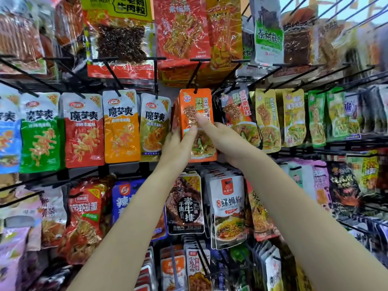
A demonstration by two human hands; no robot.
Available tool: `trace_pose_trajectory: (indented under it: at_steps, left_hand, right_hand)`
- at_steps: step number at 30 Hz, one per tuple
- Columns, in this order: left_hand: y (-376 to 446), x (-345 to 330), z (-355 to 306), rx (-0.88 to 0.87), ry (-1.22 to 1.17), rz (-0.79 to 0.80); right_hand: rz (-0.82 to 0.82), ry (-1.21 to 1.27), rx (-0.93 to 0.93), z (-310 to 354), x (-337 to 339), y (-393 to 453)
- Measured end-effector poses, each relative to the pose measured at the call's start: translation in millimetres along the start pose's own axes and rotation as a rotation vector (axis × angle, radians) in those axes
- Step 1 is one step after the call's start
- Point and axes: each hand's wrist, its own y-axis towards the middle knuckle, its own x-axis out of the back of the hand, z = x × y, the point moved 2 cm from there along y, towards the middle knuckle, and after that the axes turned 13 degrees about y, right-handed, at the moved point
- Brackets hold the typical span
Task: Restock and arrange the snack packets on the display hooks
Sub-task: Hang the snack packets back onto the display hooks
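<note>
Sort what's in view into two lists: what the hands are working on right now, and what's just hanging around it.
In the job:
- orange packets at the centre
- their hook
- left hand, fingers round the stack
- right hand, thumb on the front packet

Just hanging about:
- green packet
- yellow packet
- black packet
- white packet

Both arms reach up, left hand [178, 141] and right hand [220, 136] close together, fingers extended upward.

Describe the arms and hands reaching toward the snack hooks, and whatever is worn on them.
Both forearms are bare as far as the frame shows: no sleeves, gloves, watch or bracelets. The left hand and right hand show no rings on the visible fingers. Fingernails look short and unpainted.
</note>
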Motion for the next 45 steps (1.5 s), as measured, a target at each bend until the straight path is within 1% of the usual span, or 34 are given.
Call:
trace_pose_trajectory:
  at_steps: [4,12,15,19,22,24,28,31,35,37,42,45]
  left_hand:
    - [3,4,1,-0.004,-0.028,-0.022]
    - [8,9,6,-0.031,0.063,-0.051]
    - [8,10,4,-0.045,0.051,-0.023]
    - [13,4,6,-0.079,0.103,0.032]
    - [18,1,9,-0.098,0.074,0.041]
    - [20,-1,11,-0.083,0.050,0.054]
    - [23,-3,14,-0.044,0.016,0.027]
    - [26,-5,15,-0.036,-0.043,0.064]
    - [31,-8,17,-0.033,-0.099,0.095]
    - [33,-8,20,-0.024,-0.123,0.090]
    - [38,-8,22,-0.081,-0.098,-0.016]
    - [53,-11,33,-0.075,-0.147,-0.052]
  right_hand:
    - [0.096,0.053,-0.006,0,0,6]
    - [0.061,0.063,0.057,-4,1,10]
    - [0.079,0.082,0.051,-6,2,13]
    - [0.114,0.090,0.052,-7,3,11]
    - [0.133,0.094,0.064,-8,3,9]
    - [0.125,0.121,0.072,-9,1,13]
    - [0.136,0.137,0.092,-12,-1,18]
    - [0.137,0.113,0.073,-11,-2,19]
    - [0.209,0.110,0.045,-10,1,20]
    - [0.234,0.118,0.032,-11,3,22]
    - [0.216,0.115,0.057,-10,4,28]
    - [0.214,0.103,0.068,-8,3,30]
